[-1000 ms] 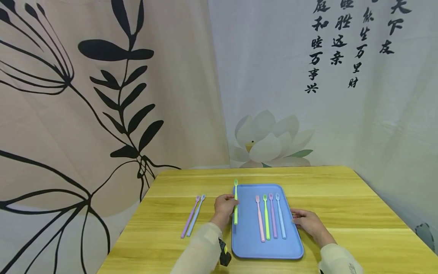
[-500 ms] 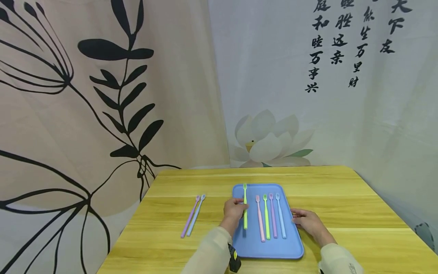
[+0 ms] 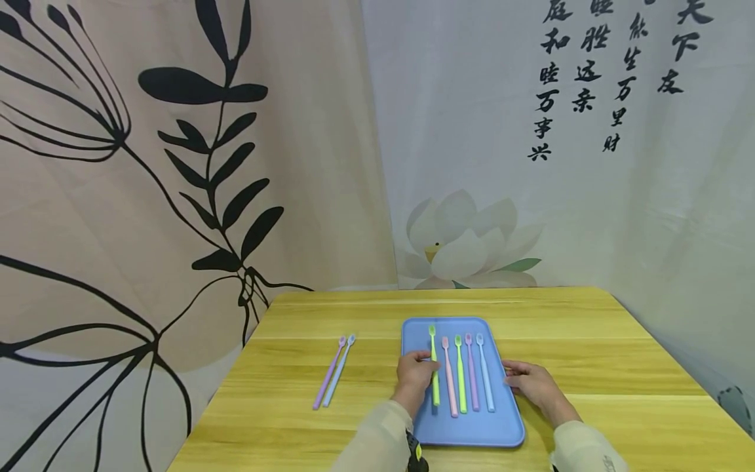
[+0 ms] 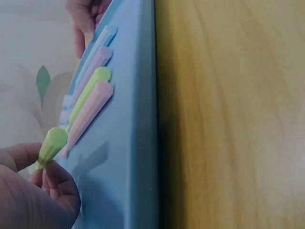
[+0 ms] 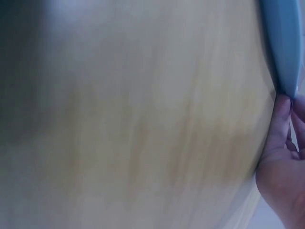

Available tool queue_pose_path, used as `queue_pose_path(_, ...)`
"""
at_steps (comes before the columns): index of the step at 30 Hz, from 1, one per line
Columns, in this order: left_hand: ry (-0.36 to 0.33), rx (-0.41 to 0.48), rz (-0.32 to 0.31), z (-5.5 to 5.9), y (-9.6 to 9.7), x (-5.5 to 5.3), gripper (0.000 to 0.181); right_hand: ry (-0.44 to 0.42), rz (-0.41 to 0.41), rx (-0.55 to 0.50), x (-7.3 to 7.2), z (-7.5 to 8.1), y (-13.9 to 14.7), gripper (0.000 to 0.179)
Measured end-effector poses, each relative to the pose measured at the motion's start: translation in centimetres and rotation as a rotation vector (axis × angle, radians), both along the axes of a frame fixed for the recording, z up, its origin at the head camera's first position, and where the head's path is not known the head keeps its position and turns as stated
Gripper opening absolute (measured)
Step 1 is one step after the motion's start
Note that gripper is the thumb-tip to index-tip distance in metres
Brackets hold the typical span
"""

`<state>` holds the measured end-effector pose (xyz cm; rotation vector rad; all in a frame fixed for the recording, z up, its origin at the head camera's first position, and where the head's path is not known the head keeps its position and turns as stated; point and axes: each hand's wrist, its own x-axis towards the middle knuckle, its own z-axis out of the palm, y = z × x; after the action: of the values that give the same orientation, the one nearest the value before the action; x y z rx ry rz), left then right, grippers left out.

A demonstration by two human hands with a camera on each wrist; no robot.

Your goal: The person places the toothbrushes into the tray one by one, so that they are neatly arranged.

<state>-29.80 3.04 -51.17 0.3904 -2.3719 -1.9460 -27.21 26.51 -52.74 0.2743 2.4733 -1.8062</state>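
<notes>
In the head view my left hand [image 3: 415,379] pinches a yellow-green toothbrush [image 3: 435,388] over the left part of a blue tray [image 3: 466,434]. The left wrist view shows the handle end of this toothbrush [image 4: 55,138] between thumb and fingers, raised above the tray, with a shadow below. Just right of it, a pink toothbrush [image 3: 450,383], a green one [image 3: 461,380], a purple one [image 3: 472,377] and a light blue one [image 3: 486,377] lie side by side on the tray. My right hand [image 3: 535,387] pinches the tray's right rim between thumb and fingers.
On the wooden table [image 3: 265,393], left of the tray, lie another purple toothbrush [image 3: 329,375] and another light blue toothbrush [image 3: 339,372], close together. Behind the table hangs a printed curtain [image 3: 330,164]. The table's far edge runs just beyond the tray.
My left hand has carried the yellow-green toothbrush rightward from the tray's left rim and nearer to me, close beside the pink one. The right hand keeps its place at the rim.
</notes>
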Motion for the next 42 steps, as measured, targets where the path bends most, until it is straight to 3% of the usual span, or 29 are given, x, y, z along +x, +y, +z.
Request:
queue_pose_path(8, -0.037, -0.032, 0.006, -0.24, 0.43, 0.24, 0.022, 0.006, -0.008, 0.007, 0.06, 0.04, 0.03, 0.048)
queue_pose_path(19, -0.042, -0.178, -0.009, -0.03, 0.67, 0.61, 0.02, 0.004, -0.012, 0.003, 0.19, 0.09, -0.05, 0.048)
queue_pose_path(31, -0.005, -0.296, -0.036, 0.56, 0.58, 0.94, 0.017, 0.008, -0.007, -0.024, -0.21, -0.39, 0.04, 0.046)
queue_pose_path(42, 0.01, -0.339, -0.031, 0.17, 0.65, 0.82, 0.014, 0.009, 0.0, -0.002, 0.06, -0.14, 0.03, 0.047)
